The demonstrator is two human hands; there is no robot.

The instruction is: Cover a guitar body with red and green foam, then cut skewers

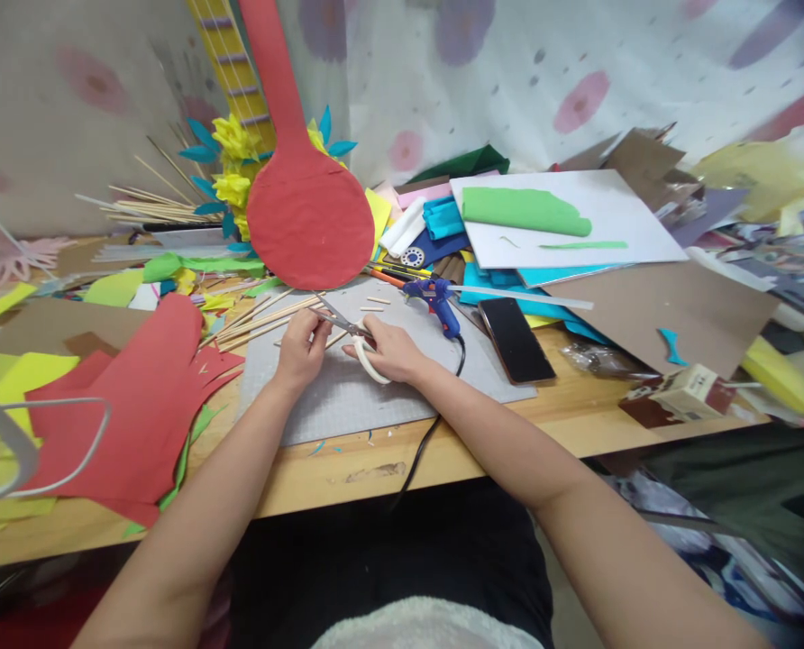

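Note:
My right hand (394,351) grips a pair of scissors (365,353) with white handles, its metal blades parted and pointing toward my left hand (302,344). The left fingers are pinched together around a thin wooden stick (336,340), close beside the blades. Whether the blades touch the stick I cannot tell. Several more wooden sticks (257,322) lie to the left of that hand, and short cut pieces (375,307) rest on the grey cutting mat (348,406) just past the scissors.
Beyond my hands stands a red paper-covered round shape with a long neck (307,216). A blue glue gun (435,302) and a black phone (516,340) lie to the right. Red paper (124,415) covers the left side. A white board (564,207) carries green paper.

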